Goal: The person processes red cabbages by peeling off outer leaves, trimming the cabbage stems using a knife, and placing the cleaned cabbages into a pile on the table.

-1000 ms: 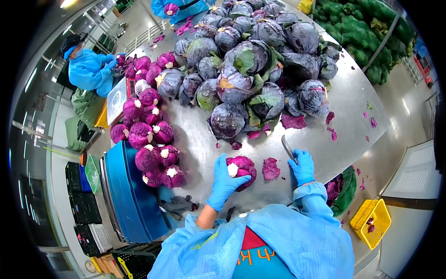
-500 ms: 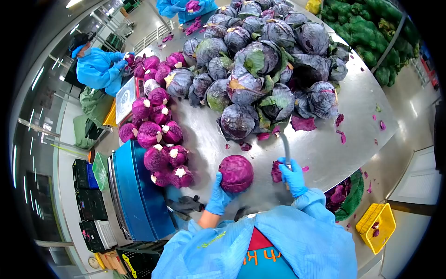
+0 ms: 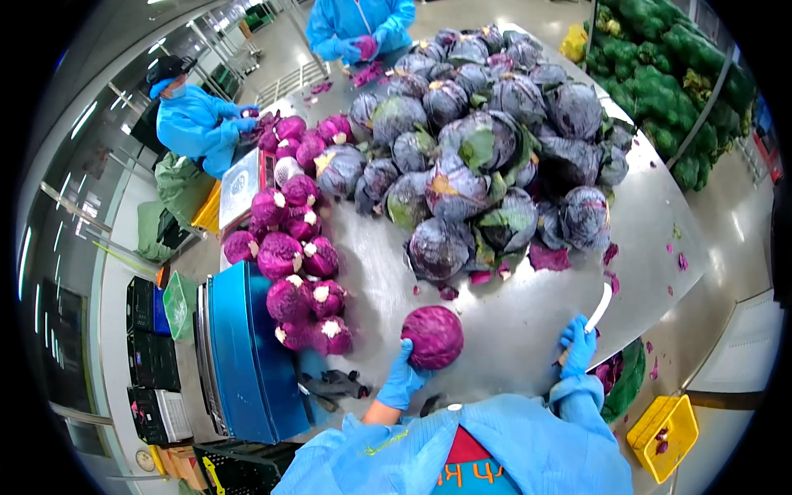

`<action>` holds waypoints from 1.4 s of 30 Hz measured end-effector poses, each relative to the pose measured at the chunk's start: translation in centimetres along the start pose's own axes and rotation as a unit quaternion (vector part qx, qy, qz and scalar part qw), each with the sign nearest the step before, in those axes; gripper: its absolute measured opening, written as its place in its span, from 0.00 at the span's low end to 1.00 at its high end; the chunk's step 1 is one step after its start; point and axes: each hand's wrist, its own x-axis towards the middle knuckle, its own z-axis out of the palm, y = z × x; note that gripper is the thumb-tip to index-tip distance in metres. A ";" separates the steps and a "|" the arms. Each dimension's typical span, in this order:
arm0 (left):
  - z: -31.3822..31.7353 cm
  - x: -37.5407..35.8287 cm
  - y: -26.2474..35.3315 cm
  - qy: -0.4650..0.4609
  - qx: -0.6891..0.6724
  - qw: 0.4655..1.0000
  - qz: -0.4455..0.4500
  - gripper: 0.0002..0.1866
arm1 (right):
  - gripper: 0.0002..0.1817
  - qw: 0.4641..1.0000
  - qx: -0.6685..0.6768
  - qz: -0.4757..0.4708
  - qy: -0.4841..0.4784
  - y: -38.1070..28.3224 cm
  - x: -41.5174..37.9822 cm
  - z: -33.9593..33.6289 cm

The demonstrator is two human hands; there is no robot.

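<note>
My gloved left hand (image 3: 402, 378) is closed around the lower left side of a trimmed red cabbage (image 3: 433, 337) at the near edge of the metal table. Its bright purple surface faces up. Farther right, at the table's right edge, my gloved right hand (image 3: 577, 346) grips a knife (image 3: 601, 305), its curved blade pointing up and away from me; the handle is mostly hidden by the fingers. A heap of untrimmed red cabbages (image 3: 441, 247) with dark outer leaves lies beyond. Trimmed cabbages (image 3: 280, 256) with pale cut stems are gathered to the left.
A scale (image 3: 241, 188) stands by the trimmed cabbages, near a blue bin (image 3: 247, 355). Below the table's right edge is a green mesh bag (image 3: 629, 381) with purple leaves, then a yellow basket (image 3: 662, 437). Two co-workers in blue (image 3: 194, 124) handle cabbages across the table.
My right hand has moved right with the knife, away from the cabbage. The purple leaf beside it earlier has left that spot. My left hand still holds the cabbage; the whole view has shifted slightly.
</note>
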 end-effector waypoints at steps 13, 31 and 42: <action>11.9 -0.1 -3.8 0.041 0.801 0.552 0.228 0.69 | 0.15 0.944 -0.268 0.050 -0.185 -1.4 -6.6 2.8; 12.7 0.9 -6.8 -0.024 0.852 0.456 0.255 0.64 | 0.22 0.847 -0.468 -0.004 -0.254 -4.3 -11.3 3.6; 14.0 1.5 -6.1 -0.056 0.816 0.520 0.247 0.51 | 0.21 0.681 -0.575 -0.149 -0.427 -3.9 -8.6 5.2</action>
